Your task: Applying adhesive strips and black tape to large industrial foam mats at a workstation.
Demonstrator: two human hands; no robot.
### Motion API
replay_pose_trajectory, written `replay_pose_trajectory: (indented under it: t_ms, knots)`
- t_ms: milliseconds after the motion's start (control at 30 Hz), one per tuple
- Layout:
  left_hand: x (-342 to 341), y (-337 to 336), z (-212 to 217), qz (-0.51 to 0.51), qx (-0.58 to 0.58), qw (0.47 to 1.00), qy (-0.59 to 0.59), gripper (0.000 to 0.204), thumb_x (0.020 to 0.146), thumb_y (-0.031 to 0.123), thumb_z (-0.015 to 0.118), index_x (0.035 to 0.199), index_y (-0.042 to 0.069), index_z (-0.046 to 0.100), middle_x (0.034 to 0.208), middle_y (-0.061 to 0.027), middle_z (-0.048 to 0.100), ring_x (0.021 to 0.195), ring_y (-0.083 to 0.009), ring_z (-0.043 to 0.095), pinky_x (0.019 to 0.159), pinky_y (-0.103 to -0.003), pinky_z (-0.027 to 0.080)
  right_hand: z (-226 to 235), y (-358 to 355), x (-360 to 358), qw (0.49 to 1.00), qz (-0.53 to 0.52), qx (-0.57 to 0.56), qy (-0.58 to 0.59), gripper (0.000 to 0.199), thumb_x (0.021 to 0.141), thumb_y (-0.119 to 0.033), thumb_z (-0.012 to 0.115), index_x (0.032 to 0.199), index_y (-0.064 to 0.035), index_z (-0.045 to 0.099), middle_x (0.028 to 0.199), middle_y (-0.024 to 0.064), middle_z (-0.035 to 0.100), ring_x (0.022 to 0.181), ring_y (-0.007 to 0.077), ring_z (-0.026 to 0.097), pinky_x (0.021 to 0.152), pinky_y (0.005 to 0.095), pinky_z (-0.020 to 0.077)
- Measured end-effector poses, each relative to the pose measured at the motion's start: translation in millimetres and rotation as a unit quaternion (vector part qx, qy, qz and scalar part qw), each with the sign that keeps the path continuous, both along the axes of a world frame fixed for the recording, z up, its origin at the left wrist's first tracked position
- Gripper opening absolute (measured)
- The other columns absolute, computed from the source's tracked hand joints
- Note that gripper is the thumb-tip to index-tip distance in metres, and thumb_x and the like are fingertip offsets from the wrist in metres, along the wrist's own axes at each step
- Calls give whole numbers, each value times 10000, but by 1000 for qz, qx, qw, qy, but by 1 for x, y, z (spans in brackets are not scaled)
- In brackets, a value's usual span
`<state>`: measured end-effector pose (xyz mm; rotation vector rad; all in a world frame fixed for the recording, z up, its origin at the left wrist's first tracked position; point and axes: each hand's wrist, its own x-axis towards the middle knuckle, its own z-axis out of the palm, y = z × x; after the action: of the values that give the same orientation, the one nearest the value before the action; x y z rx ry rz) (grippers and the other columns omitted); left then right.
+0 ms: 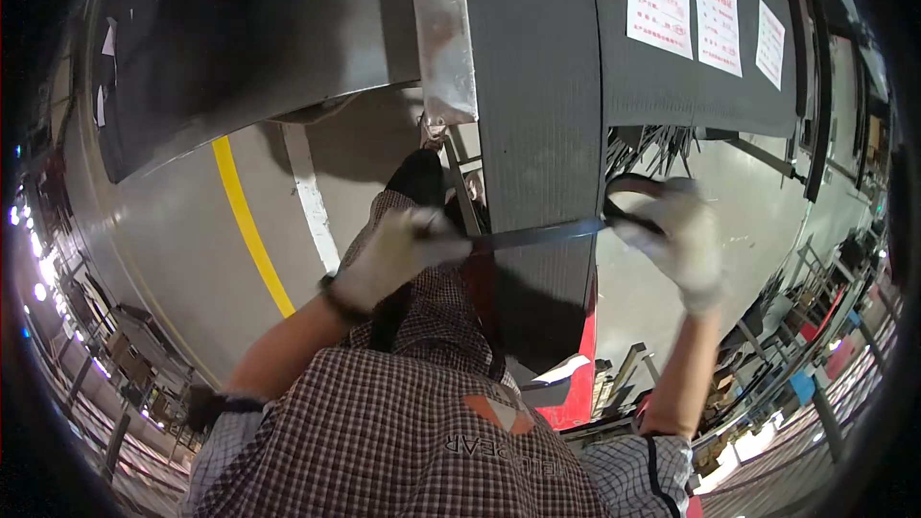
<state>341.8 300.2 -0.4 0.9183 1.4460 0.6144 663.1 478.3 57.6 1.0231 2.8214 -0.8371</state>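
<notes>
The step in hand looks like pulling a dark strap (pixel 537 234) taut across a tall stack of dark grey sheets (pixel 537 134) — the strap runs as a thin, nearly level band between the two gloved hands, crossing the front face of the stack just above the person's lap. The left hand (pixel 398 254), in a pale work glove, is clenched on the strap's near end, fingers curled round it and knuckles up, the forearm coming up bare from the lower left with a dark band at the wrist. The right hand (pixel 686 240), gloved alike, is raised at the stack's right edge — its grip is closed on the strap's other end, where the band curls into a loop (pixel 633 187) over the fingers. Both elbows are bent and held out, wrists at about the same height.

By my judgement the next move calls for even tension from both sides and a steady hold on the loop, so the band stays flat against the sheets rather than twisting or sliding down. Whether a buckle or clip sits at either end cannot be told. White paper labels (pixel 705 14) are stuck on the dark sheet further up, and a yellow line (pixel 247 225) marks the grey floor to the left.
</notes>
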Motion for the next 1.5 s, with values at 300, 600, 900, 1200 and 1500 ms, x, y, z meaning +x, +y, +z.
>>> replay_pose_trajectory:
  t_ms: [300, 600, 900, 1200, 1500]
  knots:
    - [85, 19, -205, 165, -150, 940, -257, 303, 837, 120, 836, 1062, -17, 687, 1000, -41, 703, 918, -132, 659, 823, -298, 551, 2, -77, -65, 912, -388, 115, 61, 870, 697, -335, 928, 1375, 23, 516, 1375, 237, 541, 1262, 391, 536, 1047, 506, 431]
    - [37, 17, -152, 167, -156, 937, -264, 369, 848, 79, 813, 1168, -21, 660, 1099, -68, 694, 1014, -169, 669, 902, -309, 560, -48, -161, -113, 905, -414, 72, -70, 1188, 594, -436, 872, 1545, 20, 326, 1487, 353, 399, 1313, 516, 434, 1091, 592, 347]
    - [39, -9, 16, 125, 54, 981, -142, 247, 989, 170, 690, 1192, 58, 607, 1138, -55, 638, 1093, -159, 636, 907, -310, 549, 10, -119, -114, 914, -380, 40, 134, 1061, 631, -348, 866, 1509, -1, 382, 1454, 322, 448, 1292, 492, 487, 1058, 567, 398]
    - [90, 19, -16, 235, -79, 923, -295, 677, 710, -16, 914, 1304, 36, 593, 1246, -53, 689, 1117, -177, 662, 983, -354, 572, 69, -38, -76, 999, 41, -5, 7, 235, 887, -219, 694, 1095, -111, 695, 739, 62, 615, 650, 248, 646, 571, 395, 493]
    - [69, 31, -22, 85, -15, 990, -108, 1069, 645, 529, 948, 1411, -33, 458, 1288, -162, 664, 1168, -240, 663, 1023, -364, 533, -150, -42, 37, 947, -231, -99, -199, 161, 933, -254, 710, 955, -105, 763, 860, 109, 757, 777, 275, 734, 723, 407, 570]
